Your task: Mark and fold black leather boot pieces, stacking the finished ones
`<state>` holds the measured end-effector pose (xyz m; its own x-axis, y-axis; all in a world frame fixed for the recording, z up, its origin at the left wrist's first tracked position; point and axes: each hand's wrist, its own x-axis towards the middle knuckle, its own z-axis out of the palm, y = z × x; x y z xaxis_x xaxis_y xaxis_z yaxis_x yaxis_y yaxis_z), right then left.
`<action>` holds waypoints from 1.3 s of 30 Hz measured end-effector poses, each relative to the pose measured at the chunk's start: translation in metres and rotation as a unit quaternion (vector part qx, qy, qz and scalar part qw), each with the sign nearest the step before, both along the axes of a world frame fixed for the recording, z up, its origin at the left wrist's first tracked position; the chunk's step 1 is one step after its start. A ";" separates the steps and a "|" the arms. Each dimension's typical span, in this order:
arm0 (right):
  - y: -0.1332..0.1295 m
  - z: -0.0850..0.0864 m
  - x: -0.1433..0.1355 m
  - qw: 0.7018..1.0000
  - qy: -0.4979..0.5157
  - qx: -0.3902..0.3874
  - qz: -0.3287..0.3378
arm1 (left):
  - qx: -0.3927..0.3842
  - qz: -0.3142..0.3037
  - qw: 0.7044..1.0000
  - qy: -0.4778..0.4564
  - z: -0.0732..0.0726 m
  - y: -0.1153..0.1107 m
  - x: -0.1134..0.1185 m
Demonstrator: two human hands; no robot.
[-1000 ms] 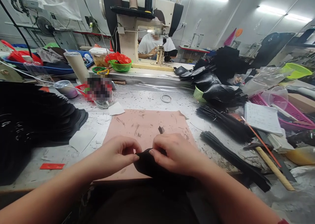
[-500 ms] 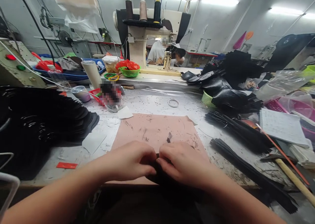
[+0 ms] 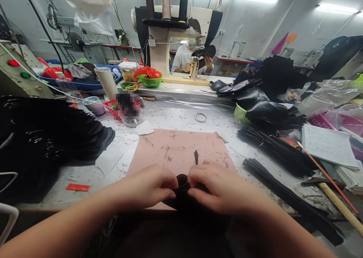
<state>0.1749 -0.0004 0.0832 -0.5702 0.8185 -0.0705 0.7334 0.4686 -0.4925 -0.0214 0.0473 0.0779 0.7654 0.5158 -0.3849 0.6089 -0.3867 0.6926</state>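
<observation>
Between my two hands is a black piece of leather-like material (image 3: 182,197), curved at its upper edge and dropping over the table's front edge. My left hand (image 3: 154,185) pinches its left side between thumb and fingers. My right hand (image 3: 210,186) grips it on the right, thumb pressed against the fingers. Its lower part merges with the dark area below. Both hands are over the front of a pinkish sheet (image 3: 159,148) marked with dark smears. A narrow dark strip (image 3: 196,157) stands up just beyond my right hand.
Stacked black pieces (image 3: 70,137) fill the left side. Bundles of black strips (image 3: 275,152), a hammer (image 3: 337,203) and a spiral notebook (image 3: 326,144) lie on the right. A sewing machine (image 3: 159,50) stands behind, with a person (image 3: 181,59) beyond it.
My hands have moved slightly apart, and more of the black piece's curved top edge shows between them. The person behind the machine has raised a dark piece.
</observation>
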 end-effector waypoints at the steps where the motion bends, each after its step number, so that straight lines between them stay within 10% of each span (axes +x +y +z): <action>1: 0.000 0.001 0.000 1.000 -0.004 -0.002 -0.001 | -0.010 0.001 1.000 -0.004 0.000 0.000 0.000; 39: 0.003 0.002 -0.005 0.994 -0.067 0.085 -0.009 | 0.024 -0.062 0.995 -0.077 0.004 0.006 0.018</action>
<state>0.1695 0.0024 0.0856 -0.5496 0.8354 -0.0038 0.7965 0.5226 -0.3041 -0.0034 0.0534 0.0818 0.8718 0.4293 -0.2361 0.4433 -0.4861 0.7531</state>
